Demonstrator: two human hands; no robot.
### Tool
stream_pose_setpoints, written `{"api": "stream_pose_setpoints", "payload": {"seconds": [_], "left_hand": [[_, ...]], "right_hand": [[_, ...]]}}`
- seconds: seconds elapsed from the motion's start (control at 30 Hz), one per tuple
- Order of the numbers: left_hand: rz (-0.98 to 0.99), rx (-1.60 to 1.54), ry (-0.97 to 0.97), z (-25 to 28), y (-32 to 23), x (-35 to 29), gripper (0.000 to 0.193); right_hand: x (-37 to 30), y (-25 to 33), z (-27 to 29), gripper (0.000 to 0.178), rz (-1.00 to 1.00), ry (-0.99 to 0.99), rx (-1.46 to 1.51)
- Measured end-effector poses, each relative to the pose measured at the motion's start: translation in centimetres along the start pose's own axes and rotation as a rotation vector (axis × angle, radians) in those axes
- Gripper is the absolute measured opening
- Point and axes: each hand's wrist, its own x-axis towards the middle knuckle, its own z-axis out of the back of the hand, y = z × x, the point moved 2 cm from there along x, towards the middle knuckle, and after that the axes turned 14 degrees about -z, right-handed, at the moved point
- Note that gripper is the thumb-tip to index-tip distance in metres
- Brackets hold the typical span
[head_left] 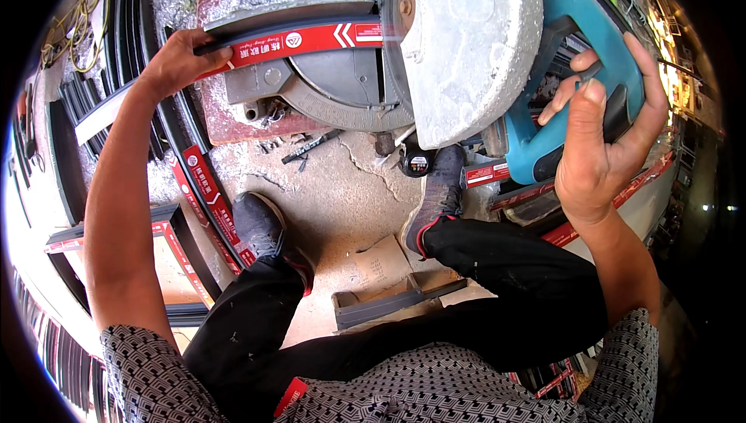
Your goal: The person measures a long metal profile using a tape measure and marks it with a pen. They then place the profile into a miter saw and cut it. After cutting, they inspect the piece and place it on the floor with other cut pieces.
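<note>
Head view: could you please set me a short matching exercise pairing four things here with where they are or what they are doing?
Things:
1. left hand
2. right hand
3. saw guard
4. grey offcut

Places or states:
A. lying on the floor between the feet
B. gripping the teal saw handle
C. pale and dusty, lowered over the cut
D. pressing the red-banded profile against the fence

Pairs: 1-D, 2-B, 3-C, 4-A

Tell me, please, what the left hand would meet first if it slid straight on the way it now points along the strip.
Likely the saw blade guard: the left hand points along the red-taped dark strip toward it, though depth is unclear.
</note>
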Motion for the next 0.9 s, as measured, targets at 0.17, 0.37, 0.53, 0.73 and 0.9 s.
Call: {"api": "stream_pose_setpoints", "payload": {"seconds": [0.17, 0.37, 0.53, 0.73, 0.9], "left_hand": [[-0.028, -0.005, -0.027, -0.08, 0.08, -0.08, 0.068], [-0.02, -0.028, 0.003, -0.19, 0.51, 0.1, 0.069], [-0.031, -0.023, -0.018, -0.38, 0.83, 0.12, 0.069], [-0.024, -0.004, 0.003, -0.2, 0.57, 0.12, 0.069], [-0.028, 0.005, -0.027, -0.3, 0.41, 0.1, 0.069]], "right_hand": [[0.03, -0.13, 0.05, 0.051, 0.014, 0.006, -0.001], [-0.04, 0.06, -0.11, 0.051, -0.001, -0.007, 0.004], [-0.13, -0.08, -0.09, 0.051, -0.006, -0.004, 0.013], [-0.18, 0.04, -0.12, 0.052, -0.018, -0.01, 0.011], [-0.26, -0.09, -0.35, 0.052, -0.02, -0.052, 0.054]]}}
